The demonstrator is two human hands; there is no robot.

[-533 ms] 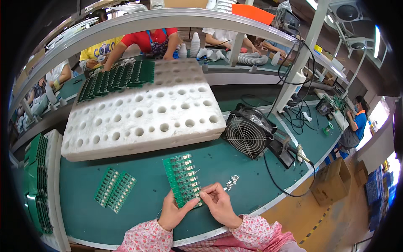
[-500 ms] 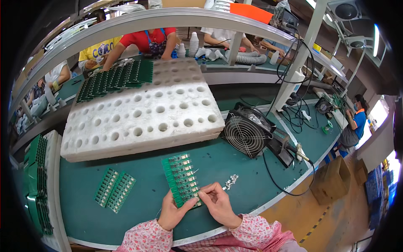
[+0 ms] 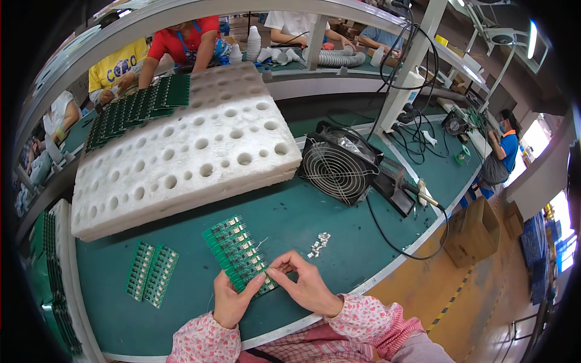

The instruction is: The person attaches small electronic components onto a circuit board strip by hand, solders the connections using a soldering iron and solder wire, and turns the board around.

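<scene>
view shifted, left fingers (image 3: 252,286) gripping one board (image 3: 235,247), right fingers (image 3: 281,277) closed, two narrower boards (image 3: 161,275)

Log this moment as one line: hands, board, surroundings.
left hand: holding board | right hand: at board's near end | right of board: small parts | left of board: two smaller boards

Left hand (image 3: 233,300): fingers mostly hidden beneath the green board panel (image 3: 230,245)
Near end of green board panel: partly covered by thumb
Right hand (image 3: 305,285): anything between its fingertips too small to tell
Loose metal bits (image 3: 319,244): exact shapes too small to tell
Boards at far left (image 3: 48,272): blurred, cut off by the view's edge
</scene>
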